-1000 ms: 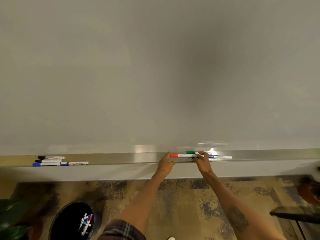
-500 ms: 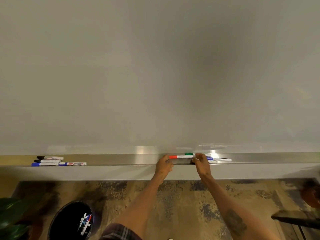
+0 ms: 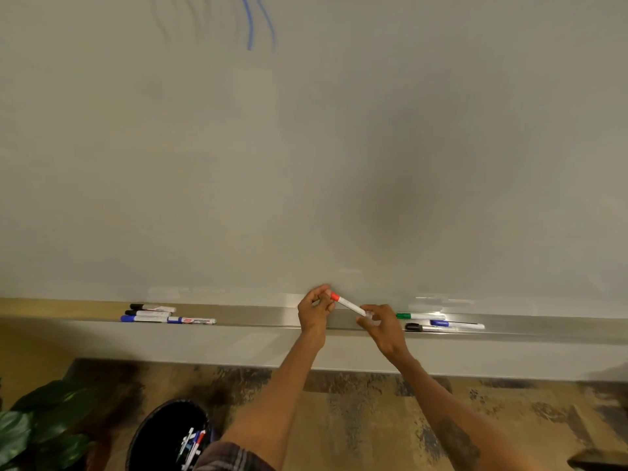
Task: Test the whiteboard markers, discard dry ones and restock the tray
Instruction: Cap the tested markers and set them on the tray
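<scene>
A white marker with a red cap is lifted just above the metal tray, tilted up to the left. My left hand pinches its red cap end. My right hand pinches the other end of the barrel. On the tray to the right lie a green-capped marker, a blue-capped marker and a black-capped marker. Farther left on the tray lie two black markers and two blue markers. The whiteboard carries blue strokes at the top.
A black bin on the floor at lower left holds several discarded markers. A green plant stands left of it. A dark object shows at the lower right corner above the patterned carpet.
The red-capped marker has come up off the tray between both hands. The view has shifted upward and left, so the blue strokes now show.
</scene>
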